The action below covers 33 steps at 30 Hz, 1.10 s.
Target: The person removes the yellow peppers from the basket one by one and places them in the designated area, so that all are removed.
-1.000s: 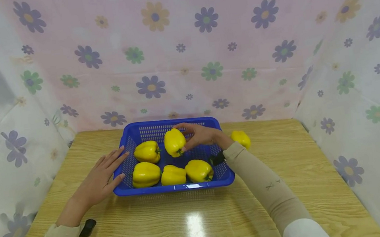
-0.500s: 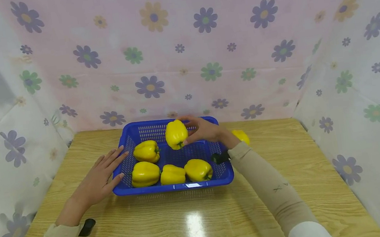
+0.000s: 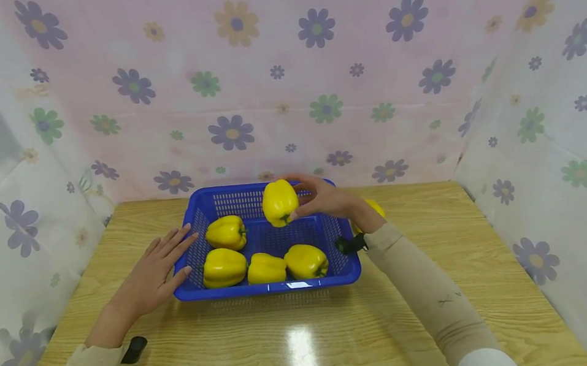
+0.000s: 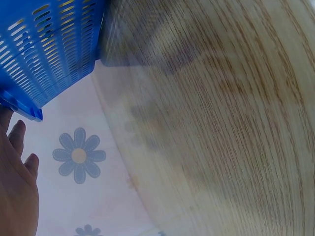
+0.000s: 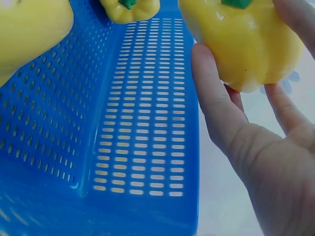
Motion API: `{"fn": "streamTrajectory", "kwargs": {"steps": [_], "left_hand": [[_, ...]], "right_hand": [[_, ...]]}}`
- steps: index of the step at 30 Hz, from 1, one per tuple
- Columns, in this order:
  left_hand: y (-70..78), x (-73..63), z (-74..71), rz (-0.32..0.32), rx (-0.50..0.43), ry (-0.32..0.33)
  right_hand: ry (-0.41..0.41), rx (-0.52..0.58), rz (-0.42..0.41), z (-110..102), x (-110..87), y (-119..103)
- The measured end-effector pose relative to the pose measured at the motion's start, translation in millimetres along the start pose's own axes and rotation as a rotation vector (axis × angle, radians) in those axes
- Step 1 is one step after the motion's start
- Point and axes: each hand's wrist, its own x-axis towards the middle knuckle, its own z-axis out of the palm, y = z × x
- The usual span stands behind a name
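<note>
Right hand: yellow pepper is gripped above the basket, toward its far side.
Left hand: extended, rested at the basket's left edge.
Drop risk: pepper could be lost if glossy skin slips.

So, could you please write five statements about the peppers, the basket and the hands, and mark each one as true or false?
1. The right hand holds a yellow pepper. True.
2. The left hand grips a pepper too. False: its fingers are outstretched at the left rim of the basket.
3. Four other peppers lie inside the basket. True.
4. The basket is red. False: it is blue.
5. One pepper outside the basket is partly hidden. True.
</note>
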Motion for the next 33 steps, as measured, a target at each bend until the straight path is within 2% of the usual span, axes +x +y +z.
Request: {"fn": "streamTrajectory", "kwargs": {"steps": [14,21,33], "left_hand": [[-0.6,-0.3,0.5,0.008,0.017,0.000],[-0.5,0.8,0.2,0.020,0.024,0.005],[3.0,0.3,-4.0,0.023,0.059,-0.001]], "right_hand": [[0.039,-0.140,-0.038,-2.8,-25.6,-8.4],[0.057,-0.149,-0.040,-3.9,-41.7,-13.4],[0.051,-0.133,-0.128,-4.7,-63.5,-13.3]]}}
